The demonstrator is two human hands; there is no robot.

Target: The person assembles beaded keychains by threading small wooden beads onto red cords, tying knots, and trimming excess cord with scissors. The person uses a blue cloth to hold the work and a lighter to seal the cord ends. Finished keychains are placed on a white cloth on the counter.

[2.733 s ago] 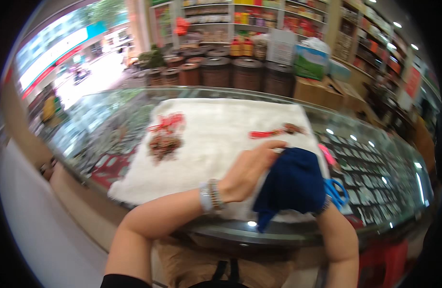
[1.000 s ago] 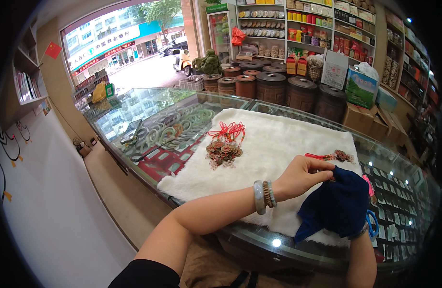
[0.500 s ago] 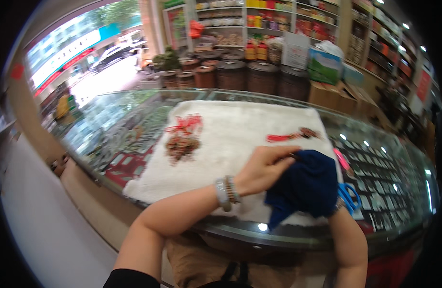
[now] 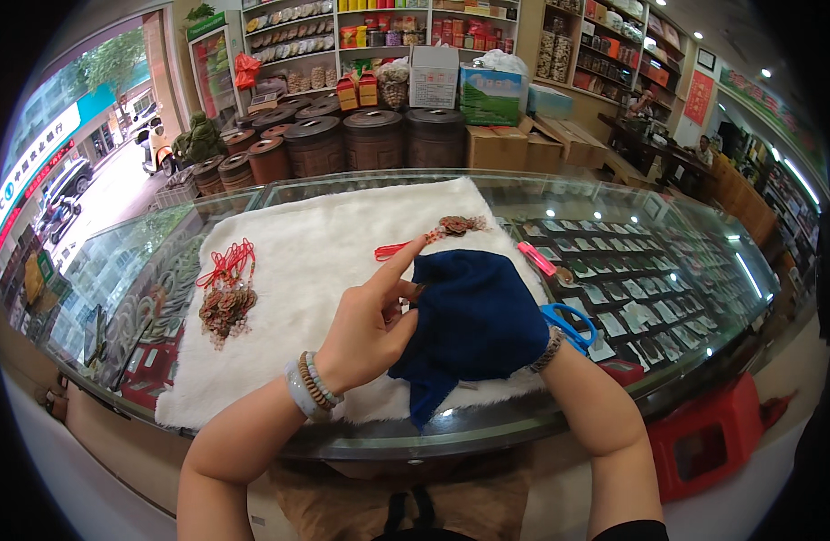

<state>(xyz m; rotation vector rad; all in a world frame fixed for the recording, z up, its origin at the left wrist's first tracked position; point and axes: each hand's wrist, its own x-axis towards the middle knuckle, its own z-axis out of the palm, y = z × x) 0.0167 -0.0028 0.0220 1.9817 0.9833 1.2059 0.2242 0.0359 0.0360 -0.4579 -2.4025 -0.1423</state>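
A dark blue cloth [image 4: 478, 311] drapes over my right hand and hides its fingers; only the wrist with a beaded bracelet [image 4: 548, 350] shows. My left hand [image 4: 370, 329] is at the cloth's left edge, index finger stretched out, thumb and other fingers curled in a pinch. What lies in that pinch is too small and covered to make out. Beyond the cloth, a brown carved pendant [image 4: 460, 225] with beads and a red cord [image 4: 392, 252] lies on the white fluffy mat [image 4: 298, 261]. Several similar brown pendants [image 4: 227, 311] with red cords are bunched at the mat's left.
Blue-handled scissors [image 4: 573, 329] and a pink tool [image 4: 536, 259] lie right of the cloth. Under the mat is a glass display counter [image 4: 703, 243] with rows of small pieces. A red stool [image 4: 712, 442] stands at the right; brown lidded barrels [image 4: 374, 140] line the far side.
The view has swung right, so the counter's contents sit further left. My left index finger has straightened away from the thumb, while the cloth still covers my right hand.
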